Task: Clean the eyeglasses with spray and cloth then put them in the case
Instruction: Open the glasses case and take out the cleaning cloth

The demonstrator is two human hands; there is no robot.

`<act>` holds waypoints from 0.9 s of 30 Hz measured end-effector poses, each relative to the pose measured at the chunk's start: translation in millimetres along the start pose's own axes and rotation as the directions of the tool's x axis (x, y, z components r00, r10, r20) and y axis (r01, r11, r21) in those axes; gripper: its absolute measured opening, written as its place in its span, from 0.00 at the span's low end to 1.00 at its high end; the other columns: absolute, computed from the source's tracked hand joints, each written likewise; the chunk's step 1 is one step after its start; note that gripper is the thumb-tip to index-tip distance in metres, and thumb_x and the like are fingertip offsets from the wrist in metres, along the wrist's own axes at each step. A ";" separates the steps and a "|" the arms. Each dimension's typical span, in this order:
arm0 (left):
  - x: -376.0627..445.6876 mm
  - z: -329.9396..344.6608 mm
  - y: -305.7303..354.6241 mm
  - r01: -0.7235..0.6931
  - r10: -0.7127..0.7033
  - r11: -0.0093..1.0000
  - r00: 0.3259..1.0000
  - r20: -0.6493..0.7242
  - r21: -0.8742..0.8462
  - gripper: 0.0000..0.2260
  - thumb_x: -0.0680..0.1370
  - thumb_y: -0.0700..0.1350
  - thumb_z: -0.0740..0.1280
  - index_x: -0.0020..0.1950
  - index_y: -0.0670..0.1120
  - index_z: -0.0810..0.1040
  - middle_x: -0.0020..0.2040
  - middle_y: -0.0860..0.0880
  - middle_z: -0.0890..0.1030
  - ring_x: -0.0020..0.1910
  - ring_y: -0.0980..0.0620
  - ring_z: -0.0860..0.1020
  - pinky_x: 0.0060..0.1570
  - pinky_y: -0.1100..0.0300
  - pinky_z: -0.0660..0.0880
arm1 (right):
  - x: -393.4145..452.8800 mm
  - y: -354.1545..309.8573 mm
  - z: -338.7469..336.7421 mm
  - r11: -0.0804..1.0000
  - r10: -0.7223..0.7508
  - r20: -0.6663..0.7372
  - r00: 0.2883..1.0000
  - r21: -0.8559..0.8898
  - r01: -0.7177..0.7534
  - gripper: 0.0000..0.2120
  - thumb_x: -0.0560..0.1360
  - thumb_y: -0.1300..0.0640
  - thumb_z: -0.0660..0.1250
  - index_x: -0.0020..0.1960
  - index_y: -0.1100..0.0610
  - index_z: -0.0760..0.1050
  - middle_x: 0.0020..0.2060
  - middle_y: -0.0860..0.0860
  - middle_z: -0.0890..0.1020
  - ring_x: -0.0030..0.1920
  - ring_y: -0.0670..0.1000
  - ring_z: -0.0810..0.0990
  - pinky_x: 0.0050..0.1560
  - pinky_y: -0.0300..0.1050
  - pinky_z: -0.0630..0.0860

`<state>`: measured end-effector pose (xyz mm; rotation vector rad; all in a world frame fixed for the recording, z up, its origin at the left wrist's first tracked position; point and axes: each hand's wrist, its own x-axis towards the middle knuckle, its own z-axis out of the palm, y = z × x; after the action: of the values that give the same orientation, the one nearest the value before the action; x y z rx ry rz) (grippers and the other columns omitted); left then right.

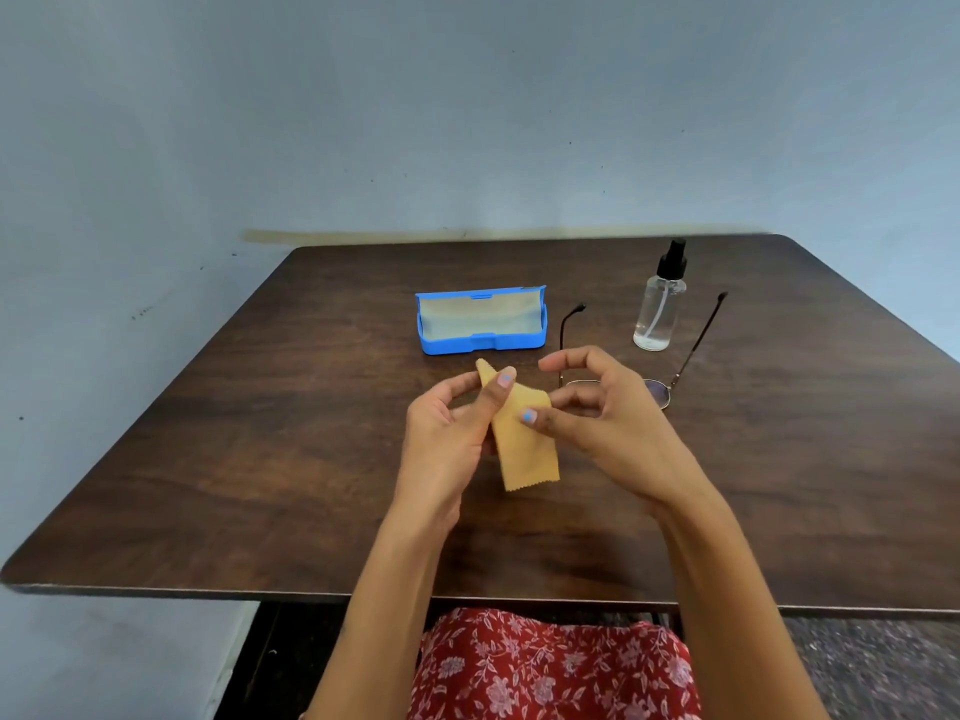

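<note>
cloth (524, 444): pinched in my L hand (447, 433) fingers; R hand (608, 413) thumb on it, other fingers loosely curled.
glasses (660, 376): on desk (260, 459) just behind R hand, temples pointing away, R nearer.
case (483, 320): lid up, back-left.

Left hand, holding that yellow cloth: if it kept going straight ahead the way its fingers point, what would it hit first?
Probably the open blue case, lying just beyond the left hand and its cloth; depth is uncertain.

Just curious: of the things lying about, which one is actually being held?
The yellow cloth, pinched by both hands. The case, spray bottle and eyeglasses rest on the table, untouched.
</note>
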<state>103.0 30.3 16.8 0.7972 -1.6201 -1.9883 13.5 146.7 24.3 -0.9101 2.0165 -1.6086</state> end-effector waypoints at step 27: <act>-1.2 -11.4 -12.3 -0.246 0.250 0.961 0.968 0.016 -0.126 0.21 0.64 0.41 0.73 0.57 0.47 0.77 0.42 0.47 0.86 0.47 0.50 0.84 0.47 0.55 0.81 | 3.1 0.8 17.1 0.940 -0.103 -0.220 0.970 0.296 0.167 0.09 0.70 0.63 0.73 0.47 0.54 0.77 0.33 0.50 0.84 0.37 0.46 0.82 0.36 0.36 0.76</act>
<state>111.8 25.4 3.4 0.4918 -1.5145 -1.9076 22.5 132.6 19.4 -0.8075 1.7785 -2.1001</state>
